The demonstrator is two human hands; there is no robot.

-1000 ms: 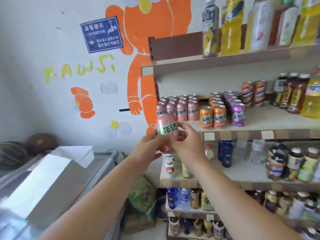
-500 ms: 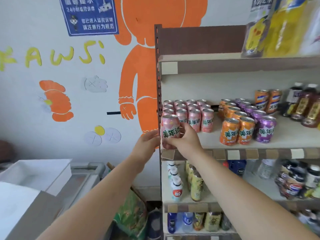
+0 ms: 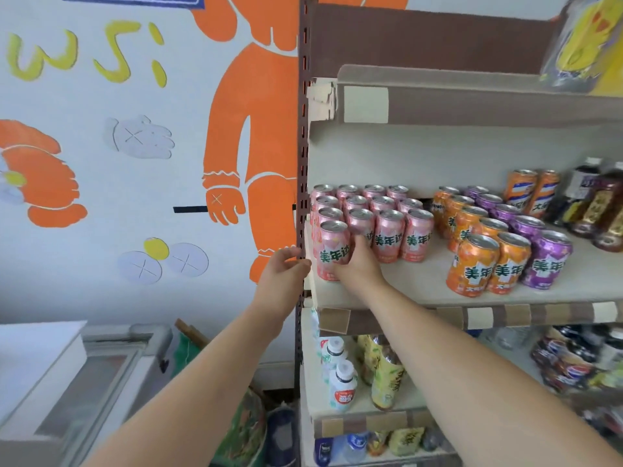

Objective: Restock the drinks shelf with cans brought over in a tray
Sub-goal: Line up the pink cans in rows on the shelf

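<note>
A pink can (image 3: 332, 247) stands upright at the front left corner of the drinks shelf (image 3: 421, 291), in front of several rows of matching pink cans (image 3: 387, 217). My right hand (image 3: 359, 264) grips this can from its right side, fingers curled round it. My left hand (image 3: 286, 267) is just left of the can, beside the brown shelf upright (image 3: 301, 163), with its fingers relaxed and holding nothing. No tray is in view.
Orange cans (image 3: 485, 261) and purple cans (image 3: 546, 257) fill the shelf's middle, dark bottles (image 3: 596, 210) its right end. Bottles stand on the lower shelves (image 3: 340, 385). A chest freezer (image 3: 94, 382) with a white box (image 3: 37, 352) on it sits at the lower left.
The pink can has moved from mid-air down onto the shelf's front left corner. My left hand has come off it; my right hand still grips it. The view has moved closer.
</note>
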